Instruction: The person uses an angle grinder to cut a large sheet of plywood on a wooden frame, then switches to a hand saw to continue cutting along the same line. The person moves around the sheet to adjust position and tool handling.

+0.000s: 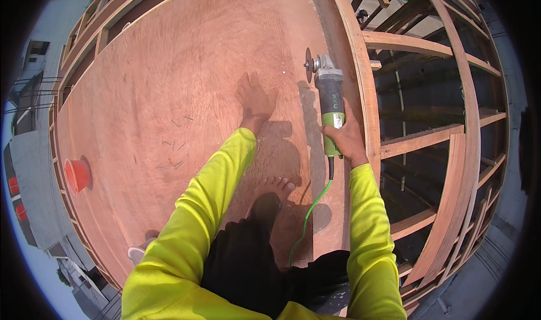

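My right hand (347,135) is wrapped round the green rear body of an angle grinder (330,94), whose disc (309,65) points away from me at the far end. A green power cord (309,213) trails from the grinder's back end toward my legs. Flat on a reddish plywood sheet (186,72), my left hand (257,101) has its fingers spread and holds nothing. The grinder lies along the sheet's right side, near a raised wooden beam (366,94). Whether its disc touches the wood I cannot tell.
Several nails (177,146) lie scattered on the plywood. Farther left stands a red bucket (78,175). My bare foot (273,193) rests on the sheet. Beyond the beam, an open timber frame (422,142) has deep gaps between its members.
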Available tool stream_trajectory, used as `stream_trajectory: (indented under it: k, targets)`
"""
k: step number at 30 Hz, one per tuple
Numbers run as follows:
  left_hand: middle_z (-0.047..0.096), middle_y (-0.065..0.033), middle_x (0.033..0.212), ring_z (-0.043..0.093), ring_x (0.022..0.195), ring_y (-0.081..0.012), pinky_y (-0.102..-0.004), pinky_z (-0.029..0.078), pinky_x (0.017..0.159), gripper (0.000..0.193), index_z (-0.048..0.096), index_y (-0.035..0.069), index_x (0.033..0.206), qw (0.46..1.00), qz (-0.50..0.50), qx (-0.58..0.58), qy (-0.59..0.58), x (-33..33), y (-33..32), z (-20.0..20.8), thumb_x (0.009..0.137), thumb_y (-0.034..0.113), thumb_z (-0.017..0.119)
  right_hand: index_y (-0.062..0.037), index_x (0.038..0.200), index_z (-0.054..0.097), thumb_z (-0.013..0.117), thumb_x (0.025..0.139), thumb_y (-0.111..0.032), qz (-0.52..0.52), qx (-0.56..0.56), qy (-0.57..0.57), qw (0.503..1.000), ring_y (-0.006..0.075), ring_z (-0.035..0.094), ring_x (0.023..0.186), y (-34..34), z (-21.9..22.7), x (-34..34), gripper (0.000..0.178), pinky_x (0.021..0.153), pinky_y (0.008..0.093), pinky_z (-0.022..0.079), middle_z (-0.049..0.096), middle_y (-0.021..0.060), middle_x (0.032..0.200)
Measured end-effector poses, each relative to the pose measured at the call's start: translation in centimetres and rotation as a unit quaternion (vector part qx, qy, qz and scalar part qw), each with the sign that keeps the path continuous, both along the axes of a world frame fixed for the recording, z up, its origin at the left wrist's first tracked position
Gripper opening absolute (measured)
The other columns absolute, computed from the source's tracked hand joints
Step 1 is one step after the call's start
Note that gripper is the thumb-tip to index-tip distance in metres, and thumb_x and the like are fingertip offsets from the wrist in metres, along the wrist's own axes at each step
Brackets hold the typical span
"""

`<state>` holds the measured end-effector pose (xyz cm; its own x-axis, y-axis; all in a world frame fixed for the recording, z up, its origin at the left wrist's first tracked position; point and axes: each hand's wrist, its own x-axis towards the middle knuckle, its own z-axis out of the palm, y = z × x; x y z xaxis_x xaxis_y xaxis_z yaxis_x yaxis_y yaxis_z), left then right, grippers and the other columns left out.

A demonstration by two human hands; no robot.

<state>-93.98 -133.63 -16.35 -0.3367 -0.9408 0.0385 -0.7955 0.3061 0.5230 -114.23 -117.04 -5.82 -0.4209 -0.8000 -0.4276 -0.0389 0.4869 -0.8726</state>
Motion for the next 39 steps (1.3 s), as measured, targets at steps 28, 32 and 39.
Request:
stream_trajectory:
  k: [28, 32, 39]
  targets:
    - [-0.034, -0.0441, 0.152, -0.038, 0.139, -0.06, -0.0781, -0.01, 0.109, 0.132, -0.027, -0.009, 0.151, 0.857, 0.102, 0.467, -0.193, -3.5, -10.2, 2.1, 0.084, 0.045, 0.074, -0.001, 0.159, 0.022, 0.073, 0.076, 0.0, 0.038, 0.167, -0.119, 0.978, 0.0179, 0.063, 0.099, -17.5, 5.2, -4.6, 0.098, 0.086, 0.0314, 0.054, 0.061, 0.0102, 0.118]
    - [-0.033, -0.0462, 0.151, -0.037, 0.137, -0.0627, -0.0808, -0.009, 0.107, 0.13, -0.026, -0.011, 0.151, 0.868, 0.087, 0.452, -0.19, -3.1, -9.6, 1.6, 0.086, 0.041, 0.075, 0.0015, 0.158, 0.023, 0.074, 0.075, -0.001, 0.041, 0.18, -0.101, 0.978, 0.0183, 0.064, 0.098, -19.1, 4.9, -4.8, 0.097, 0.086, 0.0321, 0.054, 0.062, 0.0105, 0.117]
    - [-0.03, -0.0492, 0.15, -0.032, 0.137, -0.0672, -0.0836, -0.003, 0.106, 0.128, -0.021, -0.013, 0.151, 0.871, 0.074, 0.442, -0.201, -3.1, -9.4, 1.3, 0.087, 0.039, 0.076, 0.0028, 0.157, 0.028, 0.075, 0.073, -0.006, 0.057, 0.169, -0.08, 0.981, 0.0197, 0.066, 0.093, -23.6, 3.6, -6.4, 0.096, 0.083, 0.033, 0.055, 0.066, 0.0123, 0.112]
